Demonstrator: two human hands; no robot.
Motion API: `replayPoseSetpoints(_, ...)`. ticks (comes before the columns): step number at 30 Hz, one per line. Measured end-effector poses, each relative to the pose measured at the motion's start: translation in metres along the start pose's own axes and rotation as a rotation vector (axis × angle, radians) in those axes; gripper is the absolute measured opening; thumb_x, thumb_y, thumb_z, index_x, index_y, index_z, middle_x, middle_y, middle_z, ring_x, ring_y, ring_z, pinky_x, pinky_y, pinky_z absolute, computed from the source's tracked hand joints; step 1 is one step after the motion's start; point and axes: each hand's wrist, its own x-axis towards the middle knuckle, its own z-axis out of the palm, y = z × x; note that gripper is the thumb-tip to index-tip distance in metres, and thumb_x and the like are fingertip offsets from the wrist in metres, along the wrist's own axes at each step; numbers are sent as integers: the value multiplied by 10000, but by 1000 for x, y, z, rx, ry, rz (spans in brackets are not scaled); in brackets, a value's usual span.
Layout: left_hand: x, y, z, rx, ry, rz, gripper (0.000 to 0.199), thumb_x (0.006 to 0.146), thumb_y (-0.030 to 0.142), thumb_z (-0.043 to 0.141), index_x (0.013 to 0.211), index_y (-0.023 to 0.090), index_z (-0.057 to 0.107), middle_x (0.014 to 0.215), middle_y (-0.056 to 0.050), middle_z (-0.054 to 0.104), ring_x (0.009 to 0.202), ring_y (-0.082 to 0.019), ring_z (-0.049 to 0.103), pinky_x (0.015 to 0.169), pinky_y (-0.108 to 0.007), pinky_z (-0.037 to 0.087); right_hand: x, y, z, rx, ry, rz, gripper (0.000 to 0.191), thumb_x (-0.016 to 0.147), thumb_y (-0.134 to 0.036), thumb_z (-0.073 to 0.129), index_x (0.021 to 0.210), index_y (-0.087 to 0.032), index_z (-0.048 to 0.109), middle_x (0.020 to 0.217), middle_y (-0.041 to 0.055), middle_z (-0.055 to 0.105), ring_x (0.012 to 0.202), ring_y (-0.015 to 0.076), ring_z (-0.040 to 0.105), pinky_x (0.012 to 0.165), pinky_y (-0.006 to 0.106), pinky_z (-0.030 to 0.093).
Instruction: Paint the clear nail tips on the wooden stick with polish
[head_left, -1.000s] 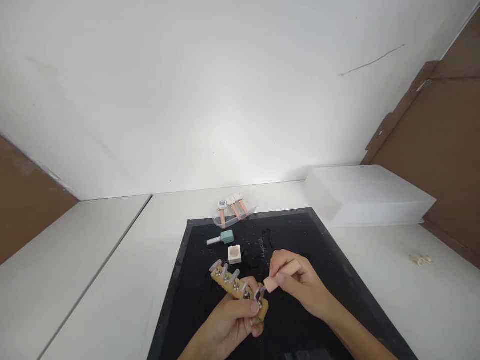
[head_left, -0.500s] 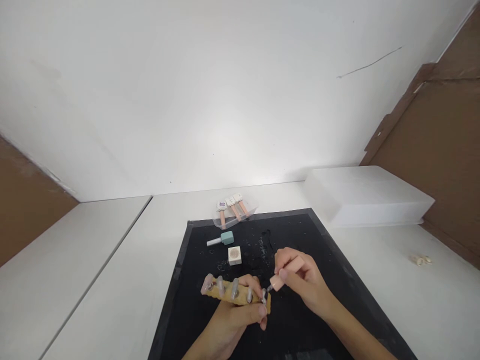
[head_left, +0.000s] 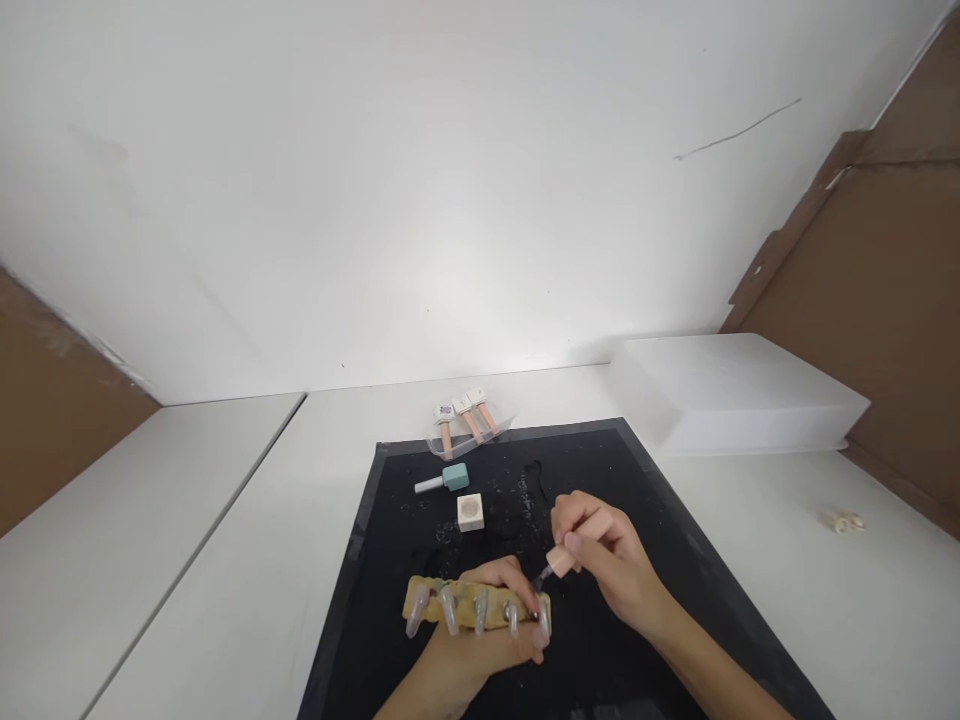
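Observation:
My left hand is closed around a yellowish strip, gripping it near its right end. Several glossy, pale false nails stand along the strip, their tips pointing toward me. Between thumb and fingers, my right hand pinches a pink nail polish brush by its cap. The dark bristle end slants down to the left, close to the rightmost false nail; whether it touches is too small to tell. Just beyond the strip stands a squat white bottle with a round mark on its upper face.
A teal bottle with a white cap lies on the black mat. Behind it, a clear tray holds several pink-capped bottles. A white foam block is at the right, with small cream rings nearer.
My left hand has tilted the strip, so the false nails now point toward me rather than up. The brush has shifted slightly down with my right hand.

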Motion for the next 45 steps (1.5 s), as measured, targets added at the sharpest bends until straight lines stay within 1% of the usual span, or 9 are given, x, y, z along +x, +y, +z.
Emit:
replayPoseSetpoints(3, -1, 2, 0, 7, 1, 11, 171, 538, 208, 771, 593, 153, 619, 598, 40, 490, 464, -66, 518, 452, -207, 407, 0, 0, -1, 95, 7, 4, 199, 804, -330, 586, 668, -186, 567, 575, -35, 428, 510, 111, 354, 486, 257, 240)
replayPoseSetpoints(9, -2, 4, 1, 13, 8, -5, 172, 534, 202, 773, 597, 154, 620, 610, 38, 495, 487, -78, 529, 480, -228, 428, -2, -2, 0, 71, -193, 26, 220, 771, -324, 616, 618, -171, 577, 557, -22, 450, 497, 114, 366, 481, 263, 253)
replayPoseSetpoints(15, -3, 4, -1, -4, 7, -19, 161, 560, 196, 758, 618, 152, 614, 600, 39, 496, 493, -79, 526, 486, -227, 420, 0, 2, -1, -1, 42, -4, 230, 817, -289, 567, 616, -179, 559, 596, -26, 446, 529, 115, 376, 492, 257, 262)
replayPoseSetpoints(19, -3, 4, 0, -12, 30, -21, 161, 562, 202, 756, 624, 150, 617, 603, 40, 489, 499, -78, 519, 496, -235, 435, -2, 1, -1, 78, -70, -8, 216, 800, -335, 585, 648, -186, 548, 579, -35, 429, 506, 110, 361, 477, 254, 254)
replayPoseSetpoints(22, -3, 4, 0, -12, 24, -23, 166, 550, 205, 762, 613, 148, 619, 618, 38, 490, 500, -74, 506, 496, -241, 445, -1, -5, 2, -14, -148, -23, 247, 798, -328, 586, 607, -177, 546, 579, -22, 446, 511, 115, 381, 475, 258, 264)
replayPoseSetpoints(28, -2, 3, -1, -5, 22, -21, 168, 566, 211, 751, 622, 149, 606, 581, 39, 504, 493, -82, 521, 492, -231, 423, 4, -10, 4, -161, 46, -119, 300, 836, -287, 541, 557, -177, 551, 597, -11, 466, 547, 126, 427, 501, 263, 316)
replayPoseSetpoints(34, -3, 5, 1, 29, 48, -38, 180, 557, 232, 756, 614, 146, 609, 597, 38, 494, 502, -83, 508, 501, -246, 441, 0, -9, 4, -150, -137, -102, 327, 836, -314, 537, 537, -183, 568, 576, -2, 466, 531, 133, 427, 490, 278, 328)
replayPoseSetpoints(40, -1, 5, 0, 13, 36, -47, 179, 566, 227, 751, 625, 147, 603, 578, 38, 501, 498, -82, 508, 506, -242, 436, 1, -11, 6, -225, 36, -86, 338, 854, -289, 510, 533, -187, 534, 602, -5, 467, 560, 137, 435, 536, 287, 344)
replayPoseSetpoints(45, -1, 5, -1, -20, 46, -79, 192, 558, 227, 757, 633, 145, 600, 595, 26, 531, 515, -88, 509, 516, -248, 441, 0, -10, 5, -105, -97, -5, 321, 831, -328, 540, 546, -182, 527, 580, -13, 455, 533, 127, 422, 506, 272, 328)
